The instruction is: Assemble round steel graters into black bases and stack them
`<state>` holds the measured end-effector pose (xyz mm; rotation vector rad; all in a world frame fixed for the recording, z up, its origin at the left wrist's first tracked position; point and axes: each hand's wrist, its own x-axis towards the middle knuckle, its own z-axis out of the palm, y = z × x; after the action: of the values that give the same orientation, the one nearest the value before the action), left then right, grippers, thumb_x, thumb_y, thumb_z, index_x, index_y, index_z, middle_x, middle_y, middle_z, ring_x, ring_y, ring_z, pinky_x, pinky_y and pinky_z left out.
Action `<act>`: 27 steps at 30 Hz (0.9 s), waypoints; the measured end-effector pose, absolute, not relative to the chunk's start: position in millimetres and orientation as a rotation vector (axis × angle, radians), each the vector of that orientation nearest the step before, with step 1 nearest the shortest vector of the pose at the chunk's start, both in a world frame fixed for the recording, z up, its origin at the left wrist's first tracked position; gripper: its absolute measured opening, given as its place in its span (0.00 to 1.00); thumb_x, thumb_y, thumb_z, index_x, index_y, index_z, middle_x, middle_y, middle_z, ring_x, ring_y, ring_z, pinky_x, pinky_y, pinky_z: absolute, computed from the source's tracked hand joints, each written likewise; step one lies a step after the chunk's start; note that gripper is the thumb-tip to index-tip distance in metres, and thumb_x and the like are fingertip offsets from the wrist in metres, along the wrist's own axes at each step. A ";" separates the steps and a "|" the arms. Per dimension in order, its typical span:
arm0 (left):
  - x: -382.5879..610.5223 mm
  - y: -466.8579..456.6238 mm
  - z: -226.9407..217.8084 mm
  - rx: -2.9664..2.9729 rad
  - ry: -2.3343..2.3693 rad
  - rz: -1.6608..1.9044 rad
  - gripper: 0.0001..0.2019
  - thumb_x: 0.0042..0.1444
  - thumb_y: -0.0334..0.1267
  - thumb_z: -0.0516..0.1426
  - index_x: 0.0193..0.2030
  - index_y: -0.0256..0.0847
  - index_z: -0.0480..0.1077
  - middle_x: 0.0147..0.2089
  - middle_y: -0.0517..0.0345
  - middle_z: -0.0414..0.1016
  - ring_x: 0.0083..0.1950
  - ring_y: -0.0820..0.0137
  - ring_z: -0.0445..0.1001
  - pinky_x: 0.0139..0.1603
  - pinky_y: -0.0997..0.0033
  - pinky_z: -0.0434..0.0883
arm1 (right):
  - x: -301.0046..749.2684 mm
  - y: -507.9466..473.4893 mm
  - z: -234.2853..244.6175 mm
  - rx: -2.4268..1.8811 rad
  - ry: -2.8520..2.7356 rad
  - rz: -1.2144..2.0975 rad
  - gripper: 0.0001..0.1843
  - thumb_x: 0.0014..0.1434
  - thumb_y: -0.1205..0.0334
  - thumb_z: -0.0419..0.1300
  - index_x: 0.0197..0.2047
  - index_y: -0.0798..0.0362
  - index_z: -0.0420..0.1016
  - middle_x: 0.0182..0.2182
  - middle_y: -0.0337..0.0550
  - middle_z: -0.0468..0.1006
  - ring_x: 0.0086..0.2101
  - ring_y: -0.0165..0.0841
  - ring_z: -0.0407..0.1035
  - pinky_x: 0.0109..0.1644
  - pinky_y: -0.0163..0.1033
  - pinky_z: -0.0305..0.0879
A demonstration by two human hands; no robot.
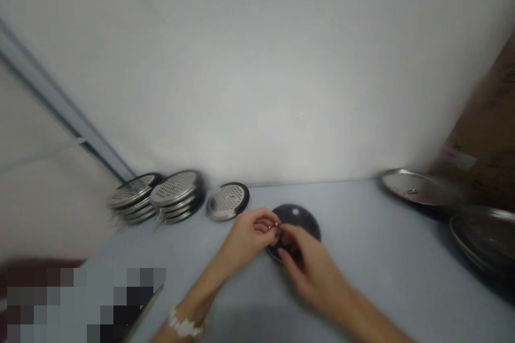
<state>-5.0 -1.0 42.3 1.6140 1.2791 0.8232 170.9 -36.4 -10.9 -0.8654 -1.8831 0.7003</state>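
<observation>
My left hand and my right hand meet over a round, glossy black disc on the table. Fingers of both hands are closed in a pinch around a small, dark, shiny piece, too blurred to name. Most of the disc's front part is covered by the hands, and whether they touch it I cannot tell. Just left of my left hand lies a round perforated metal plate with a black rim along its right side.
Two stacks of similar perforated plates, one stack and a farther-left stack, stand along the wall. At right lie a round shiny lid and round dark pieces, beside a brown cardboard box. The grey table meets a white wall.
</observation>
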 end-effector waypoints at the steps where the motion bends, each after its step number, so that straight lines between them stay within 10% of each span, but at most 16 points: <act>1: 0.7 -0.5 39.2 1.501 1.213 0.862 0.09 0.50 0.36 0.62 0.38 0.36 0.74 0.29 0.57 0.77 0.31 0.70 0.76 0.34 0.72 0.72 | 170.6 -35.2 -11.2 -0.886 -1.821 0.771 0.19 0.65 0.67 0.55 0.59 0.50 0.64 0.44 0.46 0.77 0.40 0.36 0.73 0.45 0.41 0.71; 12: 4.3 0.7 9.0 1.194 1.100 0.939 0.14 0.44 0.40 0.69 0.34 0.33 0.77 0.24 0.58 0.77 0.24 0.76 0.71 0.25 0.80 0.62 | 182.8 -23.9 -0.3 -1.032 -1.756 0.857 0.08 0.65 0.59 0.57 0.36 0.52 0.73 0.27 0.39 0.78 0.27 0.31 0.72 0.32 0.34 0.67; 27: 6.9 -8.2 18.3 1.326 1.069 0.942 0.16 0.50 0.47 0.66 0.33 0.34 0.73 0.26 0.55 0.78 0.27 0.72 0.73 0.31 0.74 0.70 | 184.3 -26.0 -2.4 -1.019 -1.863 0.901 0.11 0.68 0.59 0.52 0.42 0.52 0.75 0.30 0.41 0.80 0.29 0.31 0.73 0.35 0.35 0.67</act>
<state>6.9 -8.2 18.3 1.3260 1.0688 0.9425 184.3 -26.0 -2.4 -1.0185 -1.8633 0.9006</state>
